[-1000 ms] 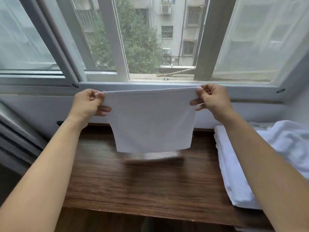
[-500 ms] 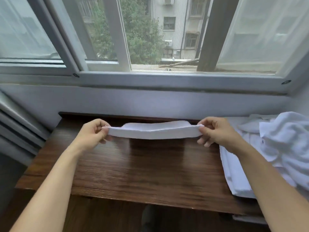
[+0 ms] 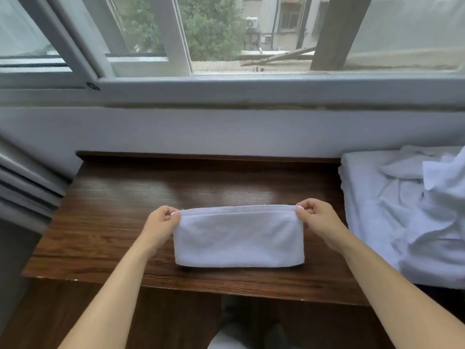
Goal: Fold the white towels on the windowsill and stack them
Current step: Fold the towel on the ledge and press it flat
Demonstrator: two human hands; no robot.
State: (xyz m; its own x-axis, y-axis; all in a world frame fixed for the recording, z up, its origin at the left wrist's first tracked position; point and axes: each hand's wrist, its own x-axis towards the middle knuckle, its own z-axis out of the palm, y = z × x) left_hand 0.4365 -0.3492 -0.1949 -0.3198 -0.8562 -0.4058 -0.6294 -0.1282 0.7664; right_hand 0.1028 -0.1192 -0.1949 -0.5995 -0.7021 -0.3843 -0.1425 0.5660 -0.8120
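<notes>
Both hands (image 3: 161,226) (image 3: 320,221) pinch folded towel (image 3: 239,239) on wooden sill (image 3: 113,222)

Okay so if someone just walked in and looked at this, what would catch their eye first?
Most likely the folded white towel lying in the middle of the dark wooden sill, with the left hand and right hand each pinching a far corner of it. Next, the rumpled heap of white towels at the right end of the sill, and the big window behind with trees and buildings outside.

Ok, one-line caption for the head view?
Both hands, left and right, pinch a folded white towel's far corners on the wooden sill.
</notes>
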